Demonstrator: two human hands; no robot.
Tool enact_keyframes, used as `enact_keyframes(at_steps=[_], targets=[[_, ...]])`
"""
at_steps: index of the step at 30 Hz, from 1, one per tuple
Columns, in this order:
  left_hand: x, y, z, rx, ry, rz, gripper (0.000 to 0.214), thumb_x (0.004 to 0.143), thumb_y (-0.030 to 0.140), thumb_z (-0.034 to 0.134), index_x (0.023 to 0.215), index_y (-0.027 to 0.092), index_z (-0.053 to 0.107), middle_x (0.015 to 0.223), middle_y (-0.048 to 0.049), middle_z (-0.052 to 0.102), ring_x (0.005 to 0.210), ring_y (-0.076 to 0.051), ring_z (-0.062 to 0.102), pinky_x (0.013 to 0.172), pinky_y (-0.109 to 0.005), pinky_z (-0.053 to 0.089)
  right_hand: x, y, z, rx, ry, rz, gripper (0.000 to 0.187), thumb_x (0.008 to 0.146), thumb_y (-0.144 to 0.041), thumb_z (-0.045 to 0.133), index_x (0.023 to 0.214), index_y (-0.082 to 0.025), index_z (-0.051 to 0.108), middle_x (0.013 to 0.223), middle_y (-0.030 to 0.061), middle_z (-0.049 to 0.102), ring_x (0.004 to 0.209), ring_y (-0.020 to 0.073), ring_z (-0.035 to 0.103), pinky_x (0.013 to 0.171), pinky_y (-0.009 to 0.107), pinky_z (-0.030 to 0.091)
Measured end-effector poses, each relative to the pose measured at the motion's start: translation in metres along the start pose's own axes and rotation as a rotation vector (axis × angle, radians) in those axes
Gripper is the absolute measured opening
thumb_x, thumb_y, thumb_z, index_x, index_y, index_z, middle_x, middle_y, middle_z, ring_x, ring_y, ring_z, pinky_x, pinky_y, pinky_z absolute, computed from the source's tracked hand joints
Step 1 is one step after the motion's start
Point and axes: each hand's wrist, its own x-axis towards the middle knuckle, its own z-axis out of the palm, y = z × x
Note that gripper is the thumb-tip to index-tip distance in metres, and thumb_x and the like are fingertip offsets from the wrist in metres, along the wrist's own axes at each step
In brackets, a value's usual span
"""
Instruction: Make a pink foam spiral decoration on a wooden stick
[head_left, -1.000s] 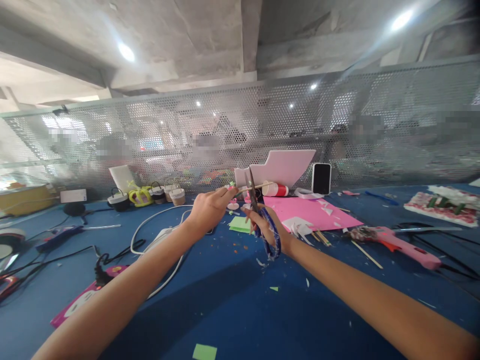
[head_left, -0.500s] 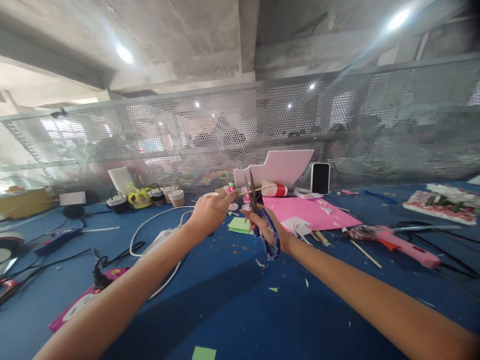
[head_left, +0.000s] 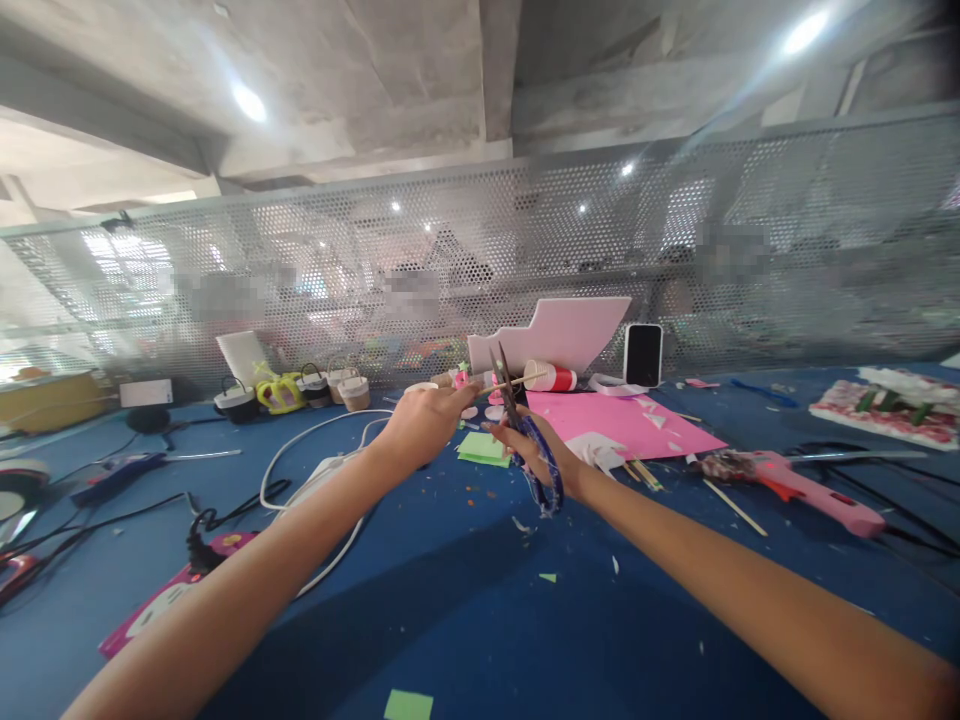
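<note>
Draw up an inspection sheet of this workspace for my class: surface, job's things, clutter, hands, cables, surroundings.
Surface: blue tabletop, strewn with small scraps.
Job's things: scissors, blades parted; thin stick crossing them in view.
Clutter: pink sheet, green paper, glue gun.
Hands: left hand holds the stick; right hand grips the scissors.
Cables: white cable curving on the left; black plug at power strip.
Surroundings: perforated screen behind; ceiling lights on.

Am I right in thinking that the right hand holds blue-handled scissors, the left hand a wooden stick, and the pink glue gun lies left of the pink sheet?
No: the head view shows the pink glue gun right of the pink sheet. The right hand holds blue-handled scissors, the left hand a wooden stick.
</note>
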Motion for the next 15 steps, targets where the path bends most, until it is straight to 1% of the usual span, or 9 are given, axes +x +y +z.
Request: enact_keyframes(at_steps=[3,6,9,12,15], targets=[[0.0,0.0027,-0.0012,-0.015,-0.034,-0.03,0.043,0.087,0.017,0.041,0.129,0.024,0.05,0.086,-0.0077,0.07,0.075,-0.02,0.065,0.065,-0.03,0.048,-0.0005,-0.0003,-0.0007,0.026,-0.017,0.02,0.041,0.068,-0.058,0.061,0.073,-0.019,0.046,0.058,-0.0055,0.043,0.053,0.0105,0.042,0.051,0.025,0.035],[0.0,0.0032,-0.0001,-0.023,-0.04,-0.03,0.043,0.088,0.017,0.04,0.13,0.024,0.049,0.089,-0.0083,0.07,0.075,-0.02,0.065,0.066,-0.029,0.048,0.0006,0.002,-0.002,0.011,-0.016,-0.004,0.04,0.069,-0.056,0.062,0.072,-0.019,0.046,0.059,-0.0051,0.044,0.053,0.0106,0.043,0.052,0.025,0.036],[0.0001,0.002,0.0018,-0.024,-0.028,-0.005,0.042,0.088,0.017,0.039,0.128,0.023,0.051,0.087,-0.0083,0.07,0.074,-0.019,0.065,0.065,-0.029,0.048,0.0024,0.0031,-0.004,-0.041,0.011,-0.035,0.039,0.069,-0.055,0.061,0.069,-0.019,0.046,0.058,-0.0039,0.045,0.053,0.0113,0.043,0.051,0.026,0.036],[-0.0002,0.0015,0.0026,-0.027,-0.017,0.003,0.04,0.089,0.018,0.039,0.125,0.022,0.053,0.085,-0.0082,0.069,0.073,-0.018,0.064,0.064,-0.028,0.048,0.0038,0.0026,-0.0052,-0.103,0.063,-0.082,0.039,0.068,-0.055,0.061,0.064,-0.019,0.048,0.056,-0.002,0.046,0.052,0.0121,0.043,0.049,0.026,0.034],[-0.0006,0.0029,0.0028,-0.031,-0.03,0.01,0.042,0.087,0.014,0.039,0.125,0.021,0.052,0.087,-0.008,0.069,0.073,-0.018,0.064,0.063,-0.028,0.048,0.0039,0.0039,-0.0044,-0.07,0.089,-0.067,0.036,0.067,-0.053,0.062,0.062,-0.02,0.049,0.051,-0.0024,0.044,0.047,0.0121,0.042,0.045,0.026,0.032]])
